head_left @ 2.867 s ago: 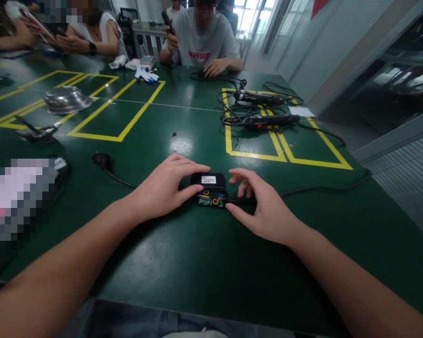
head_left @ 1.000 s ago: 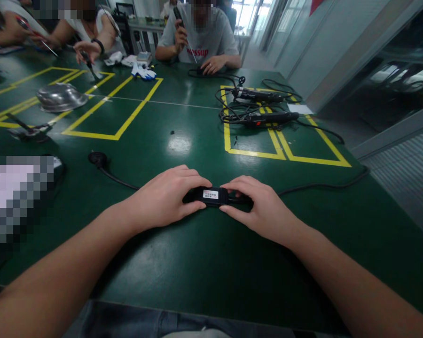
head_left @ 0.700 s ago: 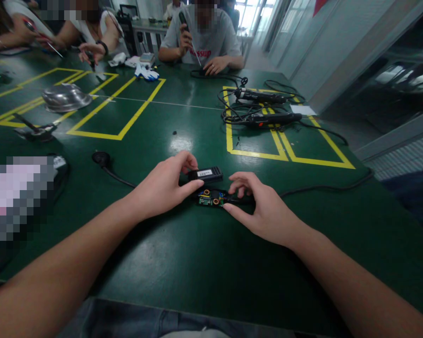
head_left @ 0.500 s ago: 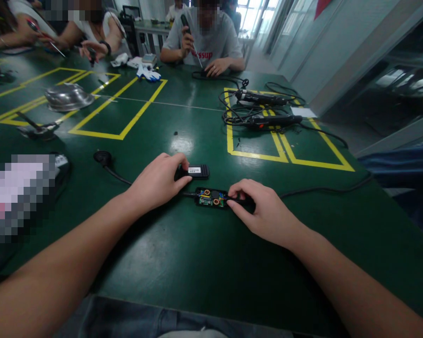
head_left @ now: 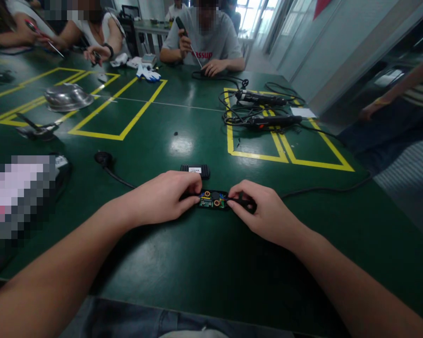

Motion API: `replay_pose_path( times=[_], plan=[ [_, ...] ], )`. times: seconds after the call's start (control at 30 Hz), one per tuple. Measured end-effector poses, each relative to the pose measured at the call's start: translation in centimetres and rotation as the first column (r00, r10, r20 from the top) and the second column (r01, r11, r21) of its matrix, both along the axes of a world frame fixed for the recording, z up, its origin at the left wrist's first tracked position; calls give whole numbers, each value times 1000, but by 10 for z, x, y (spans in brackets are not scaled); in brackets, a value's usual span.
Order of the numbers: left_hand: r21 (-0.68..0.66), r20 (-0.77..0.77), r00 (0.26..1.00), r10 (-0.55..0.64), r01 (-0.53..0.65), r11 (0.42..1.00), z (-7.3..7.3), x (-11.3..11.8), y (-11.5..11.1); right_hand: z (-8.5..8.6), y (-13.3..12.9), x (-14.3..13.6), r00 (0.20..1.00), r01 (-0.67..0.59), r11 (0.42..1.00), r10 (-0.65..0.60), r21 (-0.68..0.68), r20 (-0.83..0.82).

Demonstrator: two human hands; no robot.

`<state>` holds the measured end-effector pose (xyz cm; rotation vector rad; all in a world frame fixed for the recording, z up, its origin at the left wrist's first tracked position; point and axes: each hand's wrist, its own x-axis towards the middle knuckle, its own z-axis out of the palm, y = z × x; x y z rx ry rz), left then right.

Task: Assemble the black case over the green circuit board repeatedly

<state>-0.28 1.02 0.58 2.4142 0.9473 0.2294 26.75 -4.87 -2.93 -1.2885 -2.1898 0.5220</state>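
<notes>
An uncovered small black plastic case [head_left: 216, 208] lies on the green table, its circuit board [head_left: 207, 199] facing up with copper coils and coloured wires. My left hand [head_left: 165, 195] pinches the case's left end between thumb and fingers, hiding that end. At the other end, my right hand [head_left: 268, 206] is closed with thumb and fingertips where the black cable [head_left: 246, 203] enters the case. Just behind my left hand lies the ribbed black cover [head_left: 205, 172] with a white label, apart from the case. A power plug [head_left: 104, 158] on its cord rests to the left.
Black corded hand tools [head_left: 268, 122] lie tangled inside yellow tape at the right back. A metal bowl [head_left: 68, 97] and a blurred phone-like object [head_left: 17, 202] are on the left. Co-workers sit across the table; one holds a screwdriver [head_left: 186, 35]. Another person stands at right.
My left hand has let go of the cover and moved toward me onto the case's left end. My right hand stays at the right end. A person has come into view at right.
</notes>
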Motion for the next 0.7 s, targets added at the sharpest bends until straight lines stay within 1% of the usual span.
replay_pose_path(
  times=[0.1,0.37,0.57,0.7],
  plan=[
    [-42,0,1000,-1,1,999,0,0,1,-1,0,0,1000,1,1000,-1,18,-4],
    [-40,103,995,-2,7,999,9,-2,1,2,-1,0,999,16,997,-13,70,-41],
    [-66,74,997,-30,34,997,9,-6,2,2,-1,0,999,-15,997,18,75,-45],
    [-77,42,999,-29,32,997,8,-6,2,2,-2,-1,999,-25,998,28,61,-45]
  ],
)
